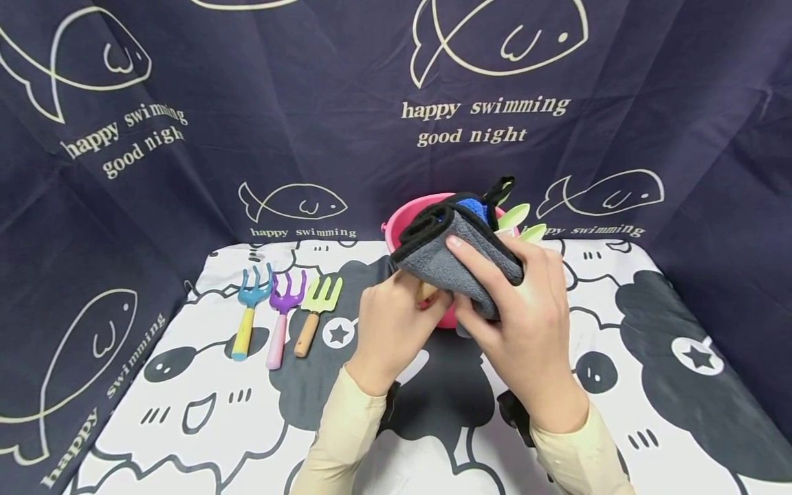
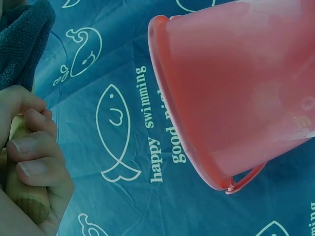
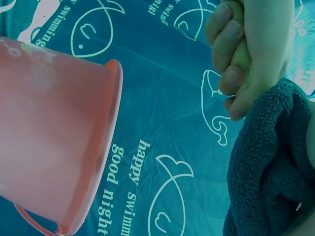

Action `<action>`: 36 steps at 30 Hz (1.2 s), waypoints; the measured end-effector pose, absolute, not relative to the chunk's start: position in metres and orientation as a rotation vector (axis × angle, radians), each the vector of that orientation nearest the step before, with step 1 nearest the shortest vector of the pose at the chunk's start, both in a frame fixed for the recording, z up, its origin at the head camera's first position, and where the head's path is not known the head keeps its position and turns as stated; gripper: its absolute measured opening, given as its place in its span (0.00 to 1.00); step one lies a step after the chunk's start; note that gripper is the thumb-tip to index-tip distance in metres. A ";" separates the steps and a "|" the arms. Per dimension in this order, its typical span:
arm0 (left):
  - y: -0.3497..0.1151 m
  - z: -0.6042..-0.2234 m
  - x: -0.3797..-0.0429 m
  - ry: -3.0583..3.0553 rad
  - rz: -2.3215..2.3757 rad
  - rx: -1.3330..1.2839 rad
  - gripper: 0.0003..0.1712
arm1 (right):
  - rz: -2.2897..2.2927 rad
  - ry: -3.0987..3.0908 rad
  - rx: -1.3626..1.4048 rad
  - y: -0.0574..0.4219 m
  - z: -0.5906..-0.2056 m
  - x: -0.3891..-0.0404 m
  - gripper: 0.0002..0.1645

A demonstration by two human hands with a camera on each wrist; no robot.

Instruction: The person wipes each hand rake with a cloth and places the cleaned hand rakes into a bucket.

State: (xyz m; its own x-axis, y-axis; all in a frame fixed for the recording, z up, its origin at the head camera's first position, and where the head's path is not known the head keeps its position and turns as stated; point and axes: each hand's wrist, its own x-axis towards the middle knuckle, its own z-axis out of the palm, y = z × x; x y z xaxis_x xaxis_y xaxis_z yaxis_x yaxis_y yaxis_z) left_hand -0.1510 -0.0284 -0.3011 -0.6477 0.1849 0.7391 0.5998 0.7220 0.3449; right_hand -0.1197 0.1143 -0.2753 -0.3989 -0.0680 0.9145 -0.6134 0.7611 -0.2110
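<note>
My left hand (image 1: 396, 326) grips a wooden handle (image 2: 29, 196), its fingers curled round it with the rounded end showing below them. The handle's other end is hidden by a folded grey towel (image 1: 442, 258) with black edging and a blue inner side. My right hand (image 1: 529, 313) holds this towel, thumb and fingers bent over it, close above the left hand. Both hands are in front of a pink bucket (image 1: 406, 212), overlapping it in the head view. The wrist views show the bucket apart from the hands.
Left of the hands lie three small hand forks in a row: one blue with a yellow handle (image 1: 244, 333), one purple with a pink handle (image 1: 278, 342), one green with a wooden handle (image 1: 307, 335). Light green spoon-shaped pieces (image 1: 515, 216) show at the bucket's right. Dark printed curtains (image 1: 346, 137) surround the table.
</note>
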 end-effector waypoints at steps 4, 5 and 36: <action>-0.029 -0.301 -0.151 -2.223 -0.755 -0.591 0.11 | 0.648 -1.892 0.519 0.113 -0.276 -0.120 0.25; -0.029 -0.301 -0.151 -2.224 -0.753 -0.591 0.11 | 0.649 -1.885 0.521 0.113 -0.276 -0.120 0.25; -0.029 -0.301 -0.151 -2.251 -0.737 -0.594 0.11 | 0.556 -1.902 0.544 0.115 -0.278 -0.122 0.26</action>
State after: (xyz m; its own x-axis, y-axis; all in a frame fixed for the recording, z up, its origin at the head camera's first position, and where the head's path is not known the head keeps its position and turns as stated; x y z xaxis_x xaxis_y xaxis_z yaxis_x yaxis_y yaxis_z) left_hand -0.1515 -0.0291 -0.3011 -0.6607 0.2010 0.7232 0.5900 0.7348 0.3347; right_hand -0.1219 0.1149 -0.2778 -0.3630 -0.1198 0.9241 -0.5986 0.7899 -0.1327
